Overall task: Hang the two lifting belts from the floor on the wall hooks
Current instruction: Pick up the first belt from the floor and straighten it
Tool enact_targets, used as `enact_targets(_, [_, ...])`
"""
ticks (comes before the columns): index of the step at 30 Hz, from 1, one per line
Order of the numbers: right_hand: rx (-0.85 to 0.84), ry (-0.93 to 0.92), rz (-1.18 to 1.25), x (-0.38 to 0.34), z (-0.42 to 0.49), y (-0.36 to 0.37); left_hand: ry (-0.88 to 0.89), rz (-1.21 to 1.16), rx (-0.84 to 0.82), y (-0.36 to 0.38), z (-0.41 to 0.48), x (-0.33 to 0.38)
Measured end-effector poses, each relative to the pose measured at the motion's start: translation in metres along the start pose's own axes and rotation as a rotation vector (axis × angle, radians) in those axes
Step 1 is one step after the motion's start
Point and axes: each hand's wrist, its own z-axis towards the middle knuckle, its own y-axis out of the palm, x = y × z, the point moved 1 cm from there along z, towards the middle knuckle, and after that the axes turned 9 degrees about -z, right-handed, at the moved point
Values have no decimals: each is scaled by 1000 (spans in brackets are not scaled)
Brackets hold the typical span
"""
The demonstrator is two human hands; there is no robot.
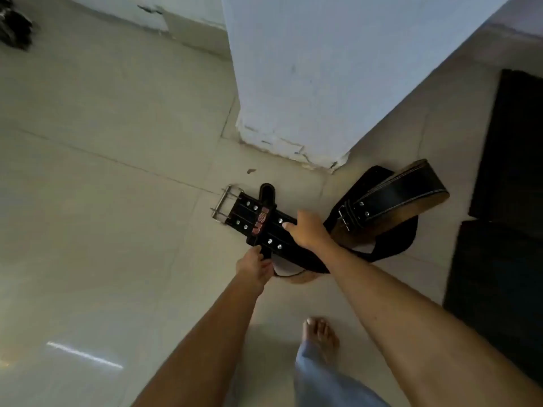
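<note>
on the pale tiled floor (102, 201), left hand (254, 267) and right hand (308, 230) both grip the studded belt (264, 227); second belt (396, 198) lies at three o'clock.

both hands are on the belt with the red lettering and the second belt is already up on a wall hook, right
Not quite. The head view shows the left hand and right hand on the red-lettered belt, but the second belt lies on the floor, not on a hook.
</note>
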Motion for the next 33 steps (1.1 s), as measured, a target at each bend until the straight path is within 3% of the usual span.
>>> enact_targets(6, [-91,43,-159,-16,-3,-1,-114,-257,-119,3,8,6])
enact_targets(10, [2,-42,-132,-47,-82,-59,-129,-210,-131,-11,-81,15])
enact_targets(13, [10,-20,37,-63,-165,-114,-119,-192,-149,-23,-173,26])
enact_targets(20, [100,-153,428,-146,-381,-256,217,-54,-209,-47,-411,92])
enact_targets(25, [184,-257,673,-200,-499,-334,443,45,-323,-68,-533,142])
enact_targets(30, [-22,-345,936,-229,-579,-392,821,103,-381,-83,-663,142])
enact_targets(33, [-25,-384,998,-249,-603,-420,999,162,-483,-94,-711,130])
